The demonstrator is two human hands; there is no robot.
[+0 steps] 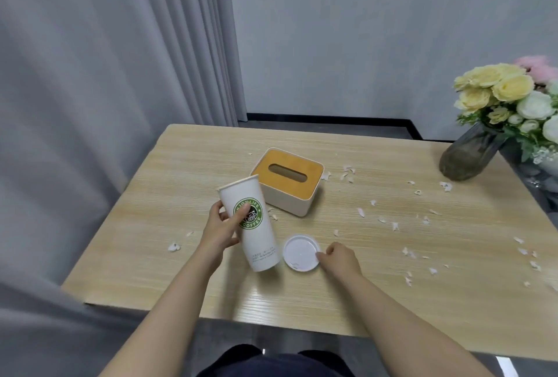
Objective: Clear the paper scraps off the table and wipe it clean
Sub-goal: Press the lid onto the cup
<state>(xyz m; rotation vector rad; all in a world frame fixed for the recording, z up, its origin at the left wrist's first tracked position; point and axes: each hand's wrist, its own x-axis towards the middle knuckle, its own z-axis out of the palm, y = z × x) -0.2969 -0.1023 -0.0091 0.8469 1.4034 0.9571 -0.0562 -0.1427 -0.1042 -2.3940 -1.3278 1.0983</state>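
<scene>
The clearing has barely begun, by the look of it: small white torn paper scraps [394, 225] lie scattered over the pale wood-grain table [157, 256], thickest across the right half from near the dark glass vase of yellow and white flowers [466, 156] down toward the near right edge, with 2 or 3 more on the left, one at [174, 247], and a few tucked beside the cream tissue box with an orange-brown slotted lid [287, 180]. No cloth or tissue is out, so the wiping looks not yet started either. What does seem prepared is a container: the left hand [220, 228] is wrapped round the tall white paper coffee cup with a green round logo [250, 225], thumb across the logo, fingers behind the wall. The cup's long axis runs from its base, near the table at the centre front, up and away to its open rim, tilted to the left and away from the person; whether the base touches the wood I cannot tell. The right hand [339, 257] pinches the near right edge of the flat round white plastic lid [301, 253], which lies on the table just beside the cup's base. Both hands are close together at the front centre. Left to do, I judge: gather every scrap, then wipe.
</scene>
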